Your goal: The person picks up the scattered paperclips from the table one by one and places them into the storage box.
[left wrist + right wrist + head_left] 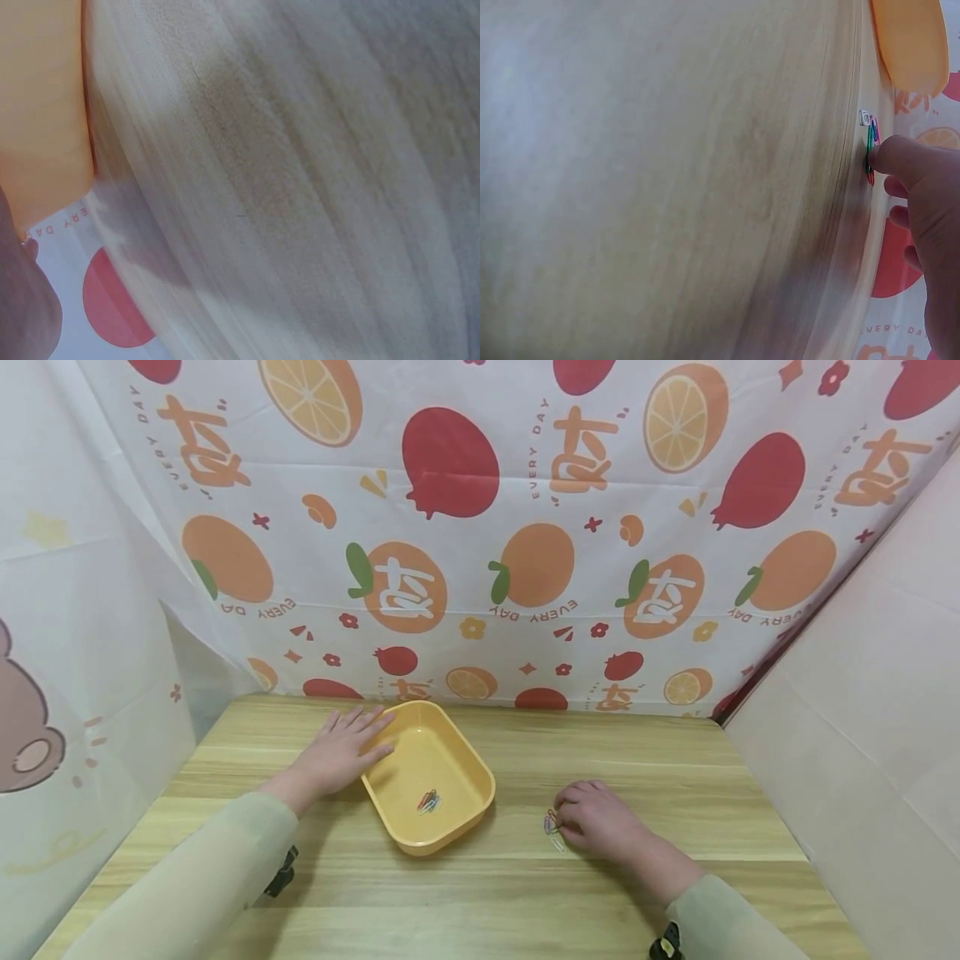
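A yellow tray sits on the wooden table with several coloured paper clips on its floor. My left hand rests on the tray's left rim, fingers spread and nearly straight. To the right of the tray, my right hand is low at the tabletop, its fingers bent. Its thumb and fingertips pinch at a green paper clip, with red ones just below the thumb. Close beside them lie a purple clip and a white paper clip. The fingertips partly hide this little group.
A fruit-print cloth hangs behind the table's back edge. White cloth walls stand at both sides. The wooden tabletop stretches in front of the tray and between the forearms.
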`<state>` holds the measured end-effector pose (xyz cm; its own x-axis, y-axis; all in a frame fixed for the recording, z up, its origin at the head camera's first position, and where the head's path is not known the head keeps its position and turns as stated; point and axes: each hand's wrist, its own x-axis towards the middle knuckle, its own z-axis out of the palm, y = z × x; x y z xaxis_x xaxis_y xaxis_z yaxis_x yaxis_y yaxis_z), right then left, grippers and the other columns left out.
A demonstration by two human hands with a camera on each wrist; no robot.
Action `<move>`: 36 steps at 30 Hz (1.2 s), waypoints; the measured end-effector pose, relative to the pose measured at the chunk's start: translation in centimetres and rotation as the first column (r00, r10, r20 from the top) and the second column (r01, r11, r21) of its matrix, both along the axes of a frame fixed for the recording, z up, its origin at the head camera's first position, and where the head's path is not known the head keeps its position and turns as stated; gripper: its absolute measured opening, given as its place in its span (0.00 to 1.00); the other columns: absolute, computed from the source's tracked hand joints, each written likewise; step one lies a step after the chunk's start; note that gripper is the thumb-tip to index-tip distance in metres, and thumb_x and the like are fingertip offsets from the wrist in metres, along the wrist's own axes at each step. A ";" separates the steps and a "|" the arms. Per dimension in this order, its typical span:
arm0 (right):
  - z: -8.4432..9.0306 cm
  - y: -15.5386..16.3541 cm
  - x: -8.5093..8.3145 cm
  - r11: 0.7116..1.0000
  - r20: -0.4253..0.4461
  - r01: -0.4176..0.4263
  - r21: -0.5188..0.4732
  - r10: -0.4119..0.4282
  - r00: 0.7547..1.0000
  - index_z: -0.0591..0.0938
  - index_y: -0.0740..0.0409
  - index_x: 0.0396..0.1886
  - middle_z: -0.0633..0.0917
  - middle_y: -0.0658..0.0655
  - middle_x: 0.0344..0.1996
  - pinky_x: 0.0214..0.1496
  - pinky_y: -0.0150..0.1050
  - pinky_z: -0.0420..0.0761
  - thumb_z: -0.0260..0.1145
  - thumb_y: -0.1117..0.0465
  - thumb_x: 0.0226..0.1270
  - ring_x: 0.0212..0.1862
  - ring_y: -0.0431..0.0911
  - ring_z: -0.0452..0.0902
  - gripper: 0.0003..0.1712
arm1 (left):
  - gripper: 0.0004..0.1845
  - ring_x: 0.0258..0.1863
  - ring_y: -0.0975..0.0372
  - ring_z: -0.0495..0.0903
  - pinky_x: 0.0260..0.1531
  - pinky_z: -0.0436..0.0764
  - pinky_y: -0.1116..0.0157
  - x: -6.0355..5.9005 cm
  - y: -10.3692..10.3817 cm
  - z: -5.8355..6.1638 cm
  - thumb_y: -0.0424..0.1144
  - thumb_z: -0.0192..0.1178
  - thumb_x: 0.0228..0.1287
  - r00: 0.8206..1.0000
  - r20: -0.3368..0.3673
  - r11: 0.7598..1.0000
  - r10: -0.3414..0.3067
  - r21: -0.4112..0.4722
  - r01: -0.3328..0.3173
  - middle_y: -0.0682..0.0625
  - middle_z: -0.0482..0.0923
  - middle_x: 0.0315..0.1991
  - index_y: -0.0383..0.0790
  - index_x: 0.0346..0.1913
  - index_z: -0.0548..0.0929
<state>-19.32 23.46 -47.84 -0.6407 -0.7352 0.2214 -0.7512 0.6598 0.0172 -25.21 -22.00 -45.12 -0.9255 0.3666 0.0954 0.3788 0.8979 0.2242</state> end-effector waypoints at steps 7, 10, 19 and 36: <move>0.0 0.1 -0.1 1.000 0.019 0.000 -0.025 0.000 1.000 0.83 0.45 0.26 0.83 0.47 0.46 0.59 0.47 0.73 0.70 0.56 0.59 0.53 0.45 0.76 0.04 | 0.40 0.77 0.40 0.44 0.72 0.38 0.37 0.1 0.0 0.1 0.70 0.36 0.73 1.000 -0.006 1.000 -0.002 -0.009 0.002 0.45 0.50 0.79 0.51 0.79 0.55; 0.1 0.2 -0.1 1.000 0.060 0.010 -0.016 -0.009 0.998 0.81 0.43 0.24 0.83 0.46 0.47 0.60 0.48 0.72 0.70 0.56 0.57 0.54 0.45 0.75 0.06 | 0.39 0.76 0.40 0.45 0.72 0.39 0.37 0.2 0.1 0.2 0.68 0.38 0.73 1.000 -0.007 1.000 -0.001 -0.011 0.001 0.45 0.50 0.79 0.51 0.79 0.55; 0.5 0.0 -0.1 1.000 0.100 0.011 -0.012 -0.010 0.995 0.77 0.41 0.21 0.83 0.46 0.47 0.59 0.49 0.72 0.71 0.58 0.54 0.55 0.46 0.75 0.10 | 0.35 0.77 0.40 0.44 0.72 0.39 0.37 0.1 0.1 0.3 0.60 0.46 0.75 1.000 -0.005 1.000 -0.001 -0.004 0.001 0.45 0.50 0.79 0.50 0.79 0.56; 1.3 -1.1 -1.0 0.993 0.196 0.044 0.107 -0.064 0.979 0.70 0.40 0.14 0.81 0.48 0.49 0.67 0.48 0.67 0.69 0.60 0.44 0.59 0.47 0.72 0.16 | 0.37 0.77 0.41 0.44 0.72 0.37 0.37 0.1 0.2 0.4 0.64 0.42 0.75 1.000 0.008 1.000 0.002 -0.017 -0.002 0.45 0.49 0.79 0.50 0.79 0.56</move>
